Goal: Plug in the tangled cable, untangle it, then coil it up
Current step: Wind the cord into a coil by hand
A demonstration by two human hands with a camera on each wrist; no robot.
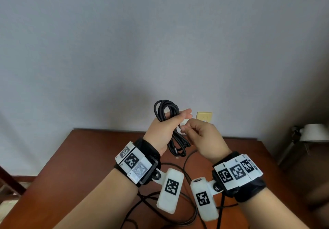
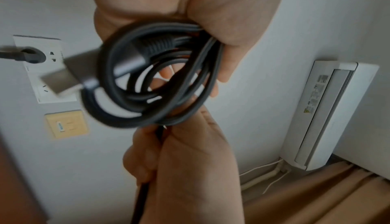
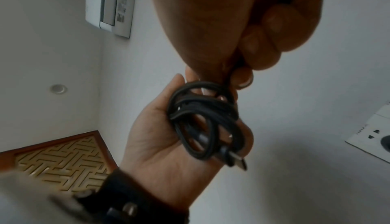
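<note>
The black cable (image 1: 168, 120) is gathered into a bundle of loops held up in the air above the desk (image 1: 85, 157), in the left hand (image 1: 164, 131). That grip is closed round the middle of the bundle: fingers curl over it and the thumb lies along the top, so loops stick out above the hand and hang below it. A metal-tipped plug end (image 2: 61, 81) juts from the bundle, blurred in the left wrist view.

Just right of it, touching the bundle's edge, the right hand (image 1: 201, 139) pinches a single strand of the cable between thumb and curled fingers (image 3: 261, 51); the strand runs down through that fist.

Beyond the hands on the wall sit a yellow wall plate (image 1: 204, 116) and, beside it, a white socket (image 2: 45, 71) with a dark plug (image 2: 25, 56) in it. More black cables (image 1: 188, 216) lie on the desk under the wrists. An air conditioner (image 2: 329, 116) hangs on the wall further off.

Whether the pinched strand leads to the dark plug cannot be made out.
</note>
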